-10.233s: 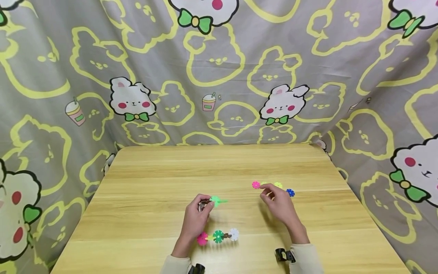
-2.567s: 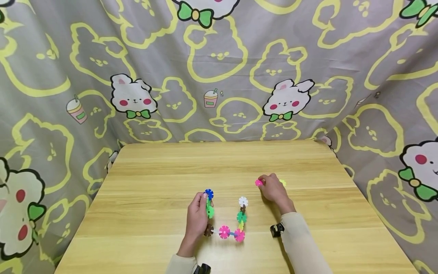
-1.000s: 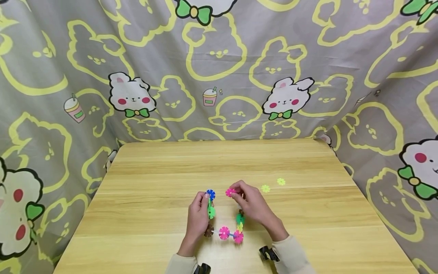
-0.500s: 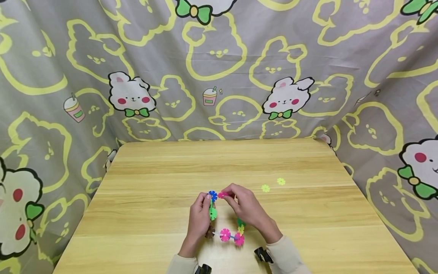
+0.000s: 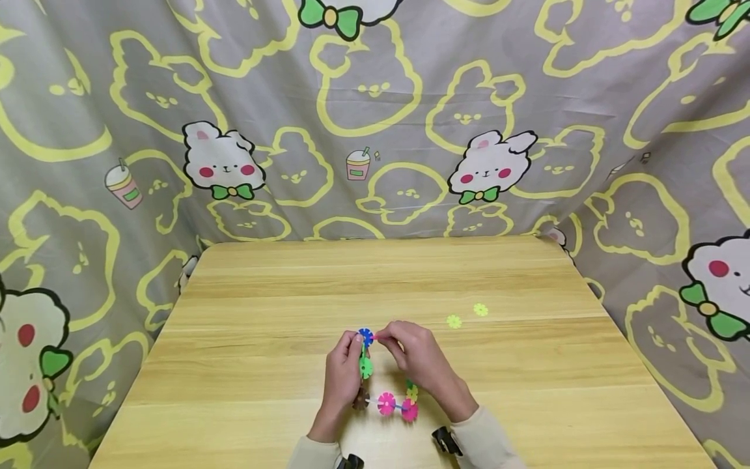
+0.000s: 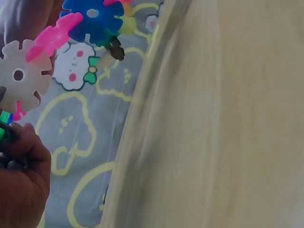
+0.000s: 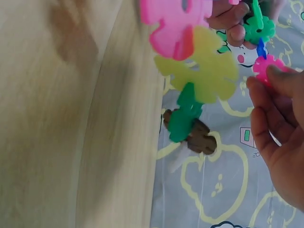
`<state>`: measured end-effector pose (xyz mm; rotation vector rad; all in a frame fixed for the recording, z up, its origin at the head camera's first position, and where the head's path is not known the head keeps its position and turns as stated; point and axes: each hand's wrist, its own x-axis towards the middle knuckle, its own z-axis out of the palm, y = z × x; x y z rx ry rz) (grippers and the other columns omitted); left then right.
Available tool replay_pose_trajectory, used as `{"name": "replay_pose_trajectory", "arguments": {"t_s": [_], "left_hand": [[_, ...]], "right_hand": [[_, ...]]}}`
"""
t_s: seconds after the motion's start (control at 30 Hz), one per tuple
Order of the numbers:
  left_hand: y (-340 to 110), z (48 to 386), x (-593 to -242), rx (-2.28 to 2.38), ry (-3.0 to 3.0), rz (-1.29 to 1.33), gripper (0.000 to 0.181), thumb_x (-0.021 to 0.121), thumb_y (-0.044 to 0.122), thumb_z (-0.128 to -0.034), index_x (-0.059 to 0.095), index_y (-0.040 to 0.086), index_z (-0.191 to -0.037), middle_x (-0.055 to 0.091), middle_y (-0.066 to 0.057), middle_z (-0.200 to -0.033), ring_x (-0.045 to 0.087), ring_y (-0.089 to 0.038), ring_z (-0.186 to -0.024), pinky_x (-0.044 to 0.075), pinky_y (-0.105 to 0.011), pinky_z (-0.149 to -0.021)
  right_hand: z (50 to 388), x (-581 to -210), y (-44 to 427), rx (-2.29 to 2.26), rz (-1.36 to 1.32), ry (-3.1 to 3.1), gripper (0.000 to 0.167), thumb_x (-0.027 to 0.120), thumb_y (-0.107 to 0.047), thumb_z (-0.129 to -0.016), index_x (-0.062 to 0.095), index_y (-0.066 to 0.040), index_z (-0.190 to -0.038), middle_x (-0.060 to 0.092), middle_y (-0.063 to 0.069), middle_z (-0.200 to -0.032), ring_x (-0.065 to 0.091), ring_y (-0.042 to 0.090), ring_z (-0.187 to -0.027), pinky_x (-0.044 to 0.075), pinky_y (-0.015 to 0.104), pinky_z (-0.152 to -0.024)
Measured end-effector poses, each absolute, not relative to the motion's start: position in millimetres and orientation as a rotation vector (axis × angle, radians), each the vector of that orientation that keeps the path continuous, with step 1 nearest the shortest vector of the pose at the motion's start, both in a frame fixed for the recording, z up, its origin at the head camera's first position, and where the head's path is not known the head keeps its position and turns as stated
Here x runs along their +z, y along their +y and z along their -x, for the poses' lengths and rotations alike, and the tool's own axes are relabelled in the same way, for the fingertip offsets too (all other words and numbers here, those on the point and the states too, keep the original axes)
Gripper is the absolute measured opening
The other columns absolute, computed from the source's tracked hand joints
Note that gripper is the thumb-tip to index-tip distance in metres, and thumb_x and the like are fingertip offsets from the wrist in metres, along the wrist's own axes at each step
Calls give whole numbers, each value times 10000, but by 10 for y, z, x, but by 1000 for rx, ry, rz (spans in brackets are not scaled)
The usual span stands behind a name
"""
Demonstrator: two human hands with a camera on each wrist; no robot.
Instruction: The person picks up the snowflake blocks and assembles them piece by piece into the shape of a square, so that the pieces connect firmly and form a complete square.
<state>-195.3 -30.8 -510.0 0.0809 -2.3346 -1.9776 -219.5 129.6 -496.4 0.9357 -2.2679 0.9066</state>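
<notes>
My left hand (image 5: 342, 368) grips a chain of interlocking plastic snowflake discs by its left arm, thumb near the blue disc (image 5: 366, 336) at the top end. Below the blue one come a light green disc (image 5: 366, 368) and a brown disc (image 5: 362, 398). The chain then runs right through a pink disc (image 5: 386, 403) to a pink corner disc (image 5: 409, 410), and up past a yellow disc (image 5: 412, 393). Its far right end is hidden behind my right hand (image 5: 424, 355). Between thumb and forefinger, that hand pinches a loose pink disc (image 7: 267, 67), edge-on against the blue disc's rim.
Two separate yellow snowflake discs, one nearer (image 5: 454, 322) and one farther (image 5: 480, 310), lie flat on the wooden table (image 5: 263, 286) right of centre. A patterned curtain (image 5: 387, 117) hangs behind the table and along both sides.
My right hand picked up the pink disc from beside the yellow ones and carried it left to the blue disc, turning it edge-on. Earlier, the chain pieces were joined and the blue disc added.
</notes>
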Motion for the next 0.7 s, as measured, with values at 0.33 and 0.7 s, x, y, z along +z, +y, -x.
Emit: {"name": "replay_pose_trajectory", "arguments": {"t_s": [0.33, 0.7], "left_hand": [[-273, 1853, -4842, -1928, -2323, -82, 229, 472, 161, -1022, 603, 43, -877, 551, -48, -660, 433, -53, -494, 366, -193, -455], [-325, 1882, -4857, -1994, -2346, -158, 245, 438, 153, -1035, 598, 16, -911, 562, -71, -711, 456, -83, -525, 379, -177, -482]], "right_hand": [[2189, -5016, 1224, 842, -891, -2173, 108, 733, -21, -818, 677, -113, -829, 702, -23, -753, 662, 88, -675, 538, 163, -664], [2164, -4963, 1309, 939, -839, -2386, 226, 722, -172, -873, 691, -136, -1093, 747, -15, -914, 653, 35, -726, 533, 180, -634]]}}
